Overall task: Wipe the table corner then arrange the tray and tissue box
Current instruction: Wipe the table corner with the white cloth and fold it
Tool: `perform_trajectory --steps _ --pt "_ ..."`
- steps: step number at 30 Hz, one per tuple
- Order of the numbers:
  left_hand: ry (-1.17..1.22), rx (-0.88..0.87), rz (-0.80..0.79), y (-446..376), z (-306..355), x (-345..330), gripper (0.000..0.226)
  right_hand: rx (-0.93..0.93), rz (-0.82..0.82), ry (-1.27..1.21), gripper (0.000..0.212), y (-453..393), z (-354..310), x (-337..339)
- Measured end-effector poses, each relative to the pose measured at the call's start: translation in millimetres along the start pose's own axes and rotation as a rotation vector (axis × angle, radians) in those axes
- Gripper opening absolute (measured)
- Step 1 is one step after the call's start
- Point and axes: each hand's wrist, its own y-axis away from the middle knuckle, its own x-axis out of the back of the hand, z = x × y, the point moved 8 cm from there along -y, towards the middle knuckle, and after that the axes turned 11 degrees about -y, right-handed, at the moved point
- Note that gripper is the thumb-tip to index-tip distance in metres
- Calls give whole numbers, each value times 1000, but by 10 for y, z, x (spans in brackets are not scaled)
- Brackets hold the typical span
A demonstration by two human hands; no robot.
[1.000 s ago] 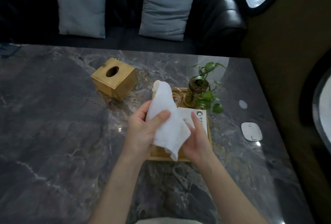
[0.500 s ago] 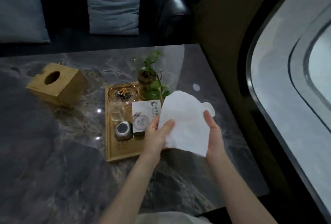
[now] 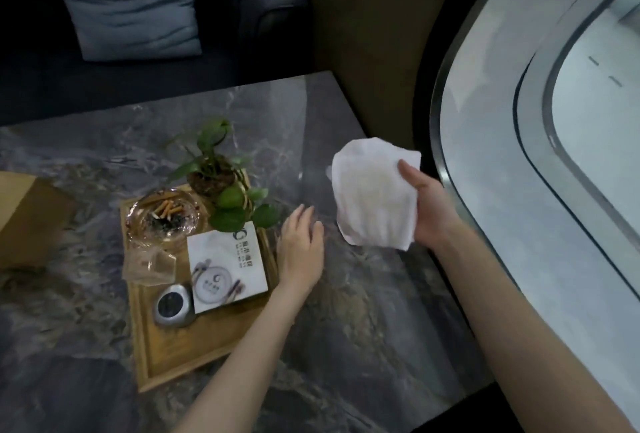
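Change: left hand [image 3: 300, 248] has released the white folded cloth [image 3: 374, 194], now open, right of the wooden tray [image 3: 173, 360].
Grip: right hand [image 3: 431, 209] alone clasps the cloth, centre-right.
Meaning: wiping probably next.

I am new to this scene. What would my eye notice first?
First, the white folded cloth held up in the right hand near the table's far right corner. Next, the wooden tray left of it, with a glass ashtray of cigarette butts and a green potted plant.
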Motion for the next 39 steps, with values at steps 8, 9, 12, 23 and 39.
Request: perform_trajectory --steps 8,9,12,23,39 --pt "-572 97 5 -274 -281 -399 60 291 107 752 47 -642 -692 -181" --pt "-626 97 25 -274 -295 -406 61 348 63 840 48 -734 -652 -256" --pt "-717 108 49 -288 -323 -434 61 274 -61 990 41 -1070 -227 -332" --pt "-805 59 48 -328 -292 -485 61 586 8 1692 78 -1570 671 -353" --pt "-795 65 73 -314 -283 -470 62 592 -43 1862 75 -2185 126 -282"
